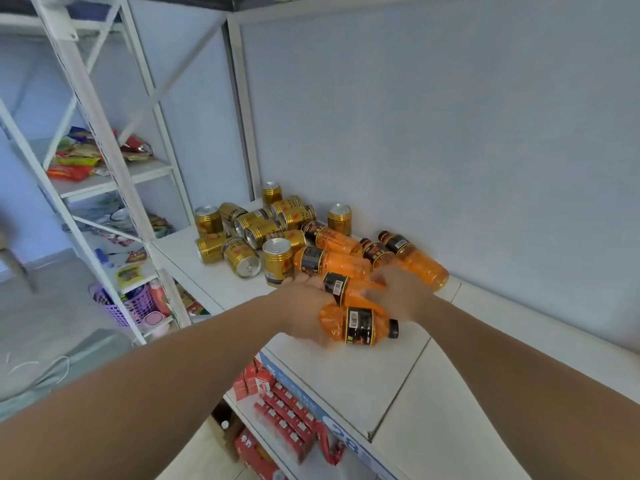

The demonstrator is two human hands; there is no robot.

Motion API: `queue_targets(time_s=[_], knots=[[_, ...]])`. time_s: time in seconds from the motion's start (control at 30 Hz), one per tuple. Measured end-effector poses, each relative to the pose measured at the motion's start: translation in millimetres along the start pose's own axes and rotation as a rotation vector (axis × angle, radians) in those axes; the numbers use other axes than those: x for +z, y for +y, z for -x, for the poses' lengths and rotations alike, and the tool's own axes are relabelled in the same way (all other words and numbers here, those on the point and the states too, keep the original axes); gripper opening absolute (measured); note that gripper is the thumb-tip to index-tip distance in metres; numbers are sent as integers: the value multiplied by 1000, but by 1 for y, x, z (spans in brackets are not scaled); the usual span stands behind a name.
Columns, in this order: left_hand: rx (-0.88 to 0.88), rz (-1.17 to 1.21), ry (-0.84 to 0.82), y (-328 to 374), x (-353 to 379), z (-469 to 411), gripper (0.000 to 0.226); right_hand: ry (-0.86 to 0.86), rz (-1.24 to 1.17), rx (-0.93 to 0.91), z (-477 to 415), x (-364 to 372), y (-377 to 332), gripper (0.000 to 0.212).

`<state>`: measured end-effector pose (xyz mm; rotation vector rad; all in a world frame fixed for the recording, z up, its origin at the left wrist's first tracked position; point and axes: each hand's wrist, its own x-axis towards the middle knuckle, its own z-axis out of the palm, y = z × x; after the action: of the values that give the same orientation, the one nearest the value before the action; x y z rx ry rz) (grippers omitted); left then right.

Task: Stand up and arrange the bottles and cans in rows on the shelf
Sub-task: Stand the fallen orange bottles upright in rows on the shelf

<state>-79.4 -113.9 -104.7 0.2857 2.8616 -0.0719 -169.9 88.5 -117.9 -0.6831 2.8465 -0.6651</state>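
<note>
Bottles (332,262) of orange drink are lying on their sides on the white shelf (346,379), just beside gold cans (249,233), a few standing and most tipped. The left hand (304,308) is gripping the nearest bottle (362,326) at its base. The right hand (398,294) is curling round a second bottle (341,288) just behind.

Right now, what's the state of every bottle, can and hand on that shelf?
nearest bottle: lying, cap pointing right, gripped by left hand
second bottle: lying, held by right hand
other bottles: lying
front can: upright
can pile: mostly toppled
</note>
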Motion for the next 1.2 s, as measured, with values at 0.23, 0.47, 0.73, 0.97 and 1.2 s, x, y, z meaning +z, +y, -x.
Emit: queue_targets(time_s=[0.23, 0.47, 0.73, 0.97, 1.2], knots=[[111, -158, -90, -6, -17, -9, 46, -211, 77, -39, -32, 6, -18, 50], [173, -41, -66, -29, -10, -3, 57, -206, -75, 61, -28, 12, -21, 63], [313, 117, 36, -44, -6, 16, 72, 119, -445, 197, 19, 4, -22, 65], [432, 333, 309, -15, -2, 30, 78, 444, -681, 302, 94, -9, -19, 29], [460, 567, 382, 66, 5, 24, 70, 726, -703, 502, 177, -14, 20, 42]])
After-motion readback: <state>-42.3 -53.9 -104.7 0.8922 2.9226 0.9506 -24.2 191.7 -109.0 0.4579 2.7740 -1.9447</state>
